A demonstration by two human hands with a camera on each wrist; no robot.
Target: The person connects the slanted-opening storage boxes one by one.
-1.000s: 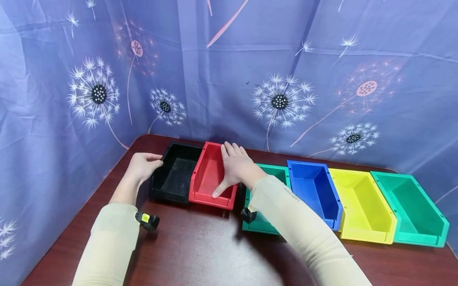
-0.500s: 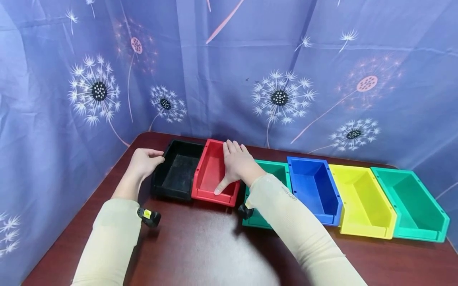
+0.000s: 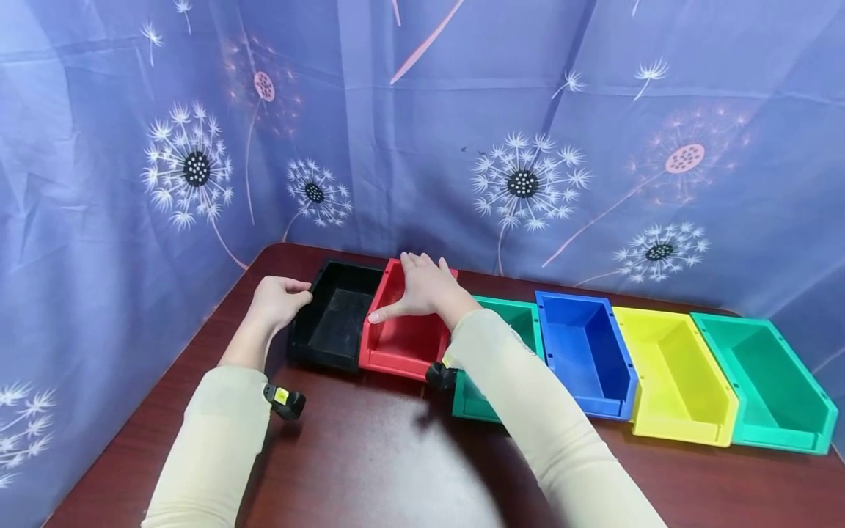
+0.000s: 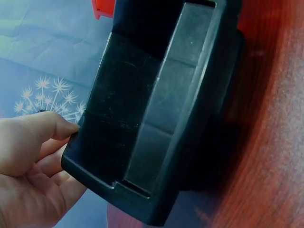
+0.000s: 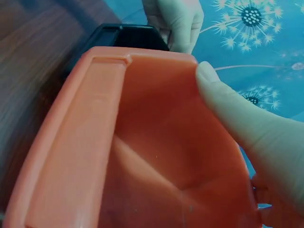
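Note:
In the head view, a black plastic bin and a red bin stand side by side at the left end of a row. My left hand pinches the black bin's left rim. The left wrist view shows the thumb on the black bin's edge and the fingers curled behind it. My right hand lies spread over the red bin, its fingers stretched towards the back rim. Its thumb touches the red bin's left rim in the right wrist view, where the other fingers are mostly hidden.
Right of the red bin stand a green bin, partly covered by my right forearm, a blue bin, a yellow bin and another green bin. A dandelion-print curtain hangs behind the dark red table.
The black and red bins have shifted slightly right. My right thumb has moved from the red bin's front to its left rim. The left hand keeps its pinch on the black bin.

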